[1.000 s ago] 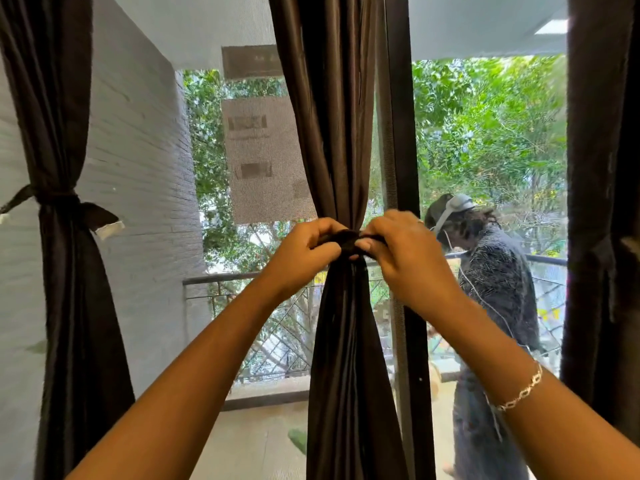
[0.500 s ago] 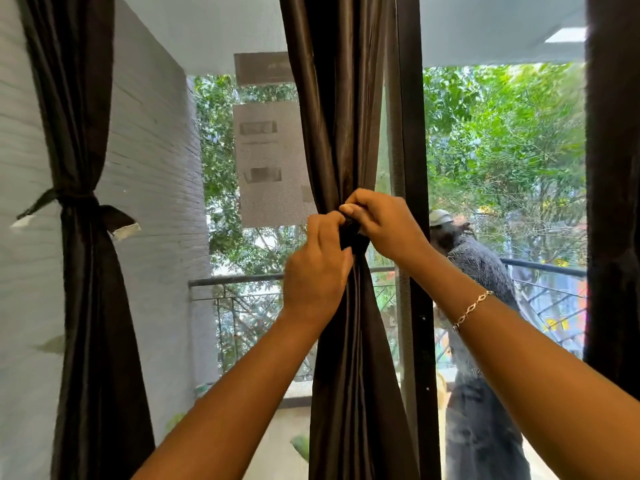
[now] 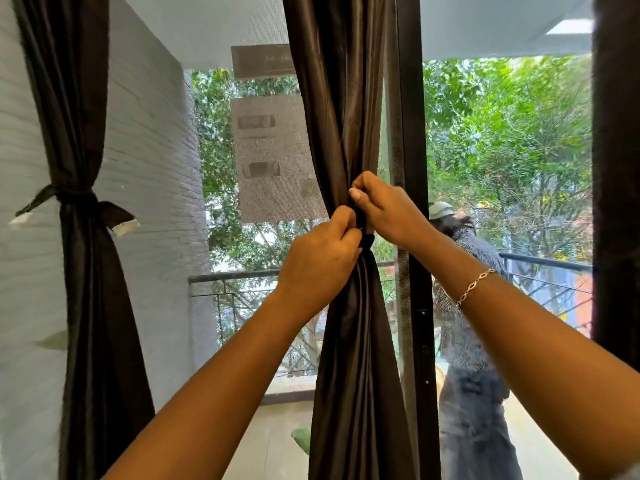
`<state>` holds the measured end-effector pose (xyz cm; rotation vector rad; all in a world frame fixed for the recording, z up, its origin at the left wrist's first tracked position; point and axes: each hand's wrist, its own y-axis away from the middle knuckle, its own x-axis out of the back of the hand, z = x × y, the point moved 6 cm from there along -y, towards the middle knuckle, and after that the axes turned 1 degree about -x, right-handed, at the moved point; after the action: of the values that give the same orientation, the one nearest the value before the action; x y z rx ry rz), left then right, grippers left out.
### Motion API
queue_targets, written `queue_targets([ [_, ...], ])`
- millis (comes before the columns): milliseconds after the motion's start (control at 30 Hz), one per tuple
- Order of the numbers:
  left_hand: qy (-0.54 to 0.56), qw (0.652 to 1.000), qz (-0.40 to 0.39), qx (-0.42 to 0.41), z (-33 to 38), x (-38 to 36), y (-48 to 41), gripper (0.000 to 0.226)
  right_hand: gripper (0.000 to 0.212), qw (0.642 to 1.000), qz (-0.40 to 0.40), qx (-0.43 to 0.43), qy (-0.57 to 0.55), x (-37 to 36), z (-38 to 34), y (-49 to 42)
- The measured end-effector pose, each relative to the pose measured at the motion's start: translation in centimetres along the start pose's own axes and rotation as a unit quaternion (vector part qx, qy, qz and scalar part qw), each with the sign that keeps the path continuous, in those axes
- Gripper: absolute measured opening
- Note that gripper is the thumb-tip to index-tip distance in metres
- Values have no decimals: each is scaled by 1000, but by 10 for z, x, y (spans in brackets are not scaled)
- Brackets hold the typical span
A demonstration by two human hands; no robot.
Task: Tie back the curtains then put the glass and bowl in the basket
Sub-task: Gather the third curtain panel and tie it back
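A dark brown middle curtain (image 3: 349,116) hangs before the window, gathered at its waist by a dark tie-back band (image 3: 367,241). My left hand (image 3: 318,261) grips the band at the curtain's left side. My right hand (image 3: 388,209) pinches the band's end just above it, on the right. At the left, another dark curtain (image 3: 83,306) is bound with a knotted tie (image 3: 74,199) with white-tipped ends. The glass, bowl and basket are out of view.
A black window frame post (image 3: 414,168) stands right behind the middle curtain. A third dark curtain (image 3: 616,168) hangs at the right edge. A white brick wall (image 3: 152,168) is at the left. Outside, a person (image 3: 467,306) stands by the balcony railing (image 3: 239,275).
My hands went from side by side on the band to stacked, the right hand rising above the left. The view shifted a little, so the curtains sit further right.
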<state>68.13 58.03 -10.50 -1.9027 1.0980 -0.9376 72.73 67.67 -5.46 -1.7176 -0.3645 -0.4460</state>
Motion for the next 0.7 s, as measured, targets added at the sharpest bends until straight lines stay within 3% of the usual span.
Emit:
queue_targets([
  [233,265,951,-124,101,-14,-18,-6,24,14,1000,-5,3,-25,-4,2,-2],
  [367,422,873,-151,192,-20,-21,-11,27,28,999,3,-2,-33,-6,0,-2],
  [433,479,829,-164,238,-24,-24,-11,29,22,999,-4,-15,-37,-6,1,-1],
  [533,478,818,-188,259,-29,-31,-11,36,5,982,-31,-57,-176,-6,6,10],
  [600,454,825,-212,261,-31,-36,-10,40,5,970,21,-77,-229,-3,9,28],
  [700,430,830,-240,262,-30,-41,-11,42,3,963,167,-95,-188,-6,8,70],
])
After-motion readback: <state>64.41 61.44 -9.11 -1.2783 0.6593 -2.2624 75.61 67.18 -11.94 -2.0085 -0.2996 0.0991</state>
